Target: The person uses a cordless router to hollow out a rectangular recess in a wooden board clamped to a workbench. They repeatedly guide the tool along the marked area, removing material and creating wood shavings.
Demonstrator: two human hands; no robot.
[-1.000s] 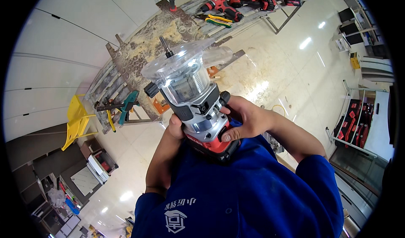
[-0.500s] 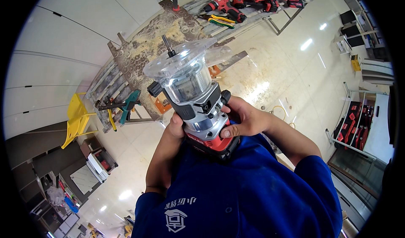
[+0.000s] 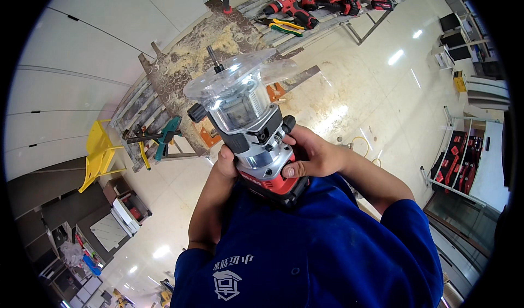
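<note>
Between my two hands I hold a cordless trim router (image 3: 255,136) upside down in front of my chest. Its clear plastic base points up and away, with a metal bit (image 3: 213,58) standing out of it. The red and black battery end rests close against my blue shirt. My left hand (image 3: 225,163) is closed around the left side of the body, most of its fingers hidden behind it. My right hand (image 3: 314,154) wraps the right side, its thumb lying on the red housing just below the black side knob.
Beyond the router stands a bench with a sawdust-covered patterned board (image 3: 191,70). A green clamp (image 3: 168,136) grips its left end. Pliers (image 3: 286,27) and red cordless drills (image 3: 292,8) lie at its far right. A yellow chair (image 3: 99,155) stands left; a tool rack (image 3: 458,160) stands right.
The router has shifted very slightly to the left in both hands. My grip on it looks the same.
</note>
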